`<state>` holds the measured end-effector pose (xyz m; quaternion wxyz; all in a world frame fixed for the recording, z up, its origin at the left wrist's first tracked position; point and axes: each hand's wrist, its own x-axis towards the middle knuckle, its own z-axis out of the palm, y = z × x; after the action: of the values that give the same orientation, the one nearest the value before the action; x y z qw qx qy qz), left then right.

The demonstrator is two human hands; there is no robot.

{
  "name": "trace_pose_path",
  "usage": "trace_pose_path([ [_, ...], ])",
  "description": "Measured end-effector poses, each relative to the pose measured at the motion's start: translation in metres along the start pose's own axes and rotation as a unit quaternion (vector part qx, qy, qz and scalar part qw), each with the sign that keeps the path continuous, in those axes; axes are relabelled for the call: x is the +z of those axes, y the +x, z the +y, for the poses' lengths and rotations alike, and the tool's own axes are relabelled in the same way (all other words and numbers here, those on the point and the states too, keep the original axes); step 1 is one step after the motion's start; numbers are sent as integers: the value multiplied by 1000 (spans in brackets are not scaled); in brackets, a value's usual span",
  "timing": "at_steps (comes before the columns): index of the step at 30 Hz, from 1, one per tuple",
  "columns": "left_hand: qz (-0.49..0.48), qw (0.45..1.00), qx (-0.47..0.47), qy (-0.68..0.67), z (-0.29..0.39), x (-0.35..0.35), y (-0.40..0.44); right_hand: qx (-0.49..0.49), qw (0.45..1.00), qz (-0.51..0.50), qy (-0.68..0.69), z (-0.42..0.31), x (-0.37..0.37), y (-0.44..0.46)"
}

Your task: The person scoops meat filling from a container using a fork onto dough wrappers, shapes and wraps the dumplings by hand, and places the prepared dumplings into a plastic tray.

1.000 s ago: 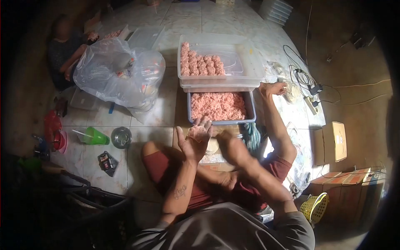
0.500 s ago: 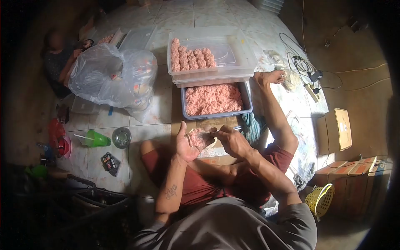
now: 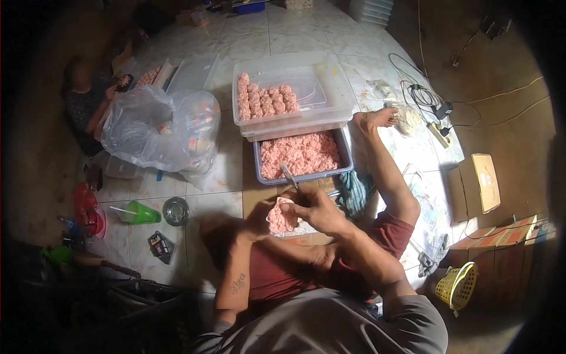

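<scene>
My left hand (image 3: 254, 219), in shadow, is curled around a pale dumpling wrapper filled with pink minced meat (image 3: 282, 218). My right hand (image 3: 323, 211) grips a small flat spatula (image 3: 288, 174), its blade pointing up and away from me, while the thumb presses at the wrapper's edge. Just beyond both hands lies a blue-grey tub (image 3: 312, 179) heaped with minced meat (image 3: 300, 154). Behind it, a clear plastic container (image 3: 330, 88) holds rows of shaped meat dumplings (image 3: 268, 100) on its left side.
A large clear plastic bag (image 3: 141, 127) bulges at the left. A green cup (image 3: 144, 212) and a glass bowl (image 3: 175, 210) stand on the tiles. Another person (image 3: 85, 103) sits at the far left. Cables (image 3: 421, 91) and a yellow basket (image 3: 457, 287) are at the right.
My left hand has turned from palm-up and open-fingered to curled around the filled wrapper. My right hand has swung the spatula blade upward and brought its thumb to the wrapper.
</scene>
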<state>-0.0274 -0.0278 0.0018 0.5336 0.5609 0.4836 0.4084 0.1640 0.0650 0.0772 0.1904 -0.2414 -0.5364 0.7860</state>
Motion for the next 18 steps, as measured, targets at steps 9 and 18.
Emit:
trace_pose_path([
  [9,383,893,181,152,9,23,12,3,995,97,-24,79,-41,-23],
  [18,407,894,26,185,-5,32,19,-194,866,133,-442,34,-42,-24],
])
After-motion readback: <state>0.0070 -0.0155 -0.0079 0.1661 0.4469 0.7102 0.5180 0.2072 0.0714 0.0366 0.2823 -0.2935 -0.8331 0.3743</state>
